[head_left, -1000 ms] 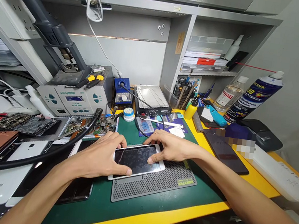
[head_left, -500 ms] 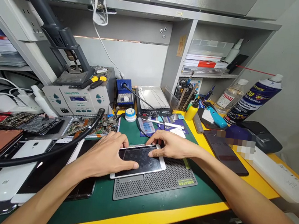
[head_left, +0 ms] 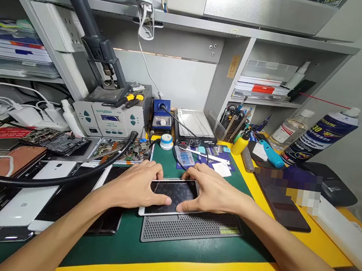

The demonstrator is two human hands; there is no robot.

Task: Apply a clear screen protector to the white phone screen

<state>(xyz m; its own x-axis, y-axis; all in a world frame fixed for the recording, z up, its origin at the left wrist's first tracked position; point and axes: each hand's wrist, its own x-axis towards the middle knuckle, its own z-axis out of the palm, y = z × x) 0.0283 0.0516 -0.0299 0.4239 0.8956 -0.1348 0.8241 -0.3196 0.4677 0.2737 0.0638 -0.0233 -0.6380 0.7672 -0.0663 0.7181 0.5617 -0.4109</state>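
A white-framed smartphone (head_left: pixel 173 192) with a dark, smudged screen is gripped between both hands over a grey honeycomb mat (head_left: pixel 188 230). My left hand (head_left: pixel 140 186) is closed on its left end, thumb flat on the screen and fingers bent behind the far edge. On the right end, my right hand (head_left: pixel 210 191) presses its thumb near the lower screen edge, with its fingers curled over the far side. The two thumbs point at each other, a small distance apart. The fingertips behind the phone are partly hidden.
Several phones, among them a white one (head_left: pixel 29 197), lie at the left under a black hose (head_left: pixel 59 185). A soldering station (head_left: pixel 112 119) and a hot plate (head_left: pixel 196 124) stand behind. A spray can (head_left: pixel 322 135) and a dark phone (head_left: pixel 281 203) are at the right.
My right thumb has slid down the screen toward the phone's near edge, and that hand has turned slightly. My left hand keeps its hold. The camera view has shifted.
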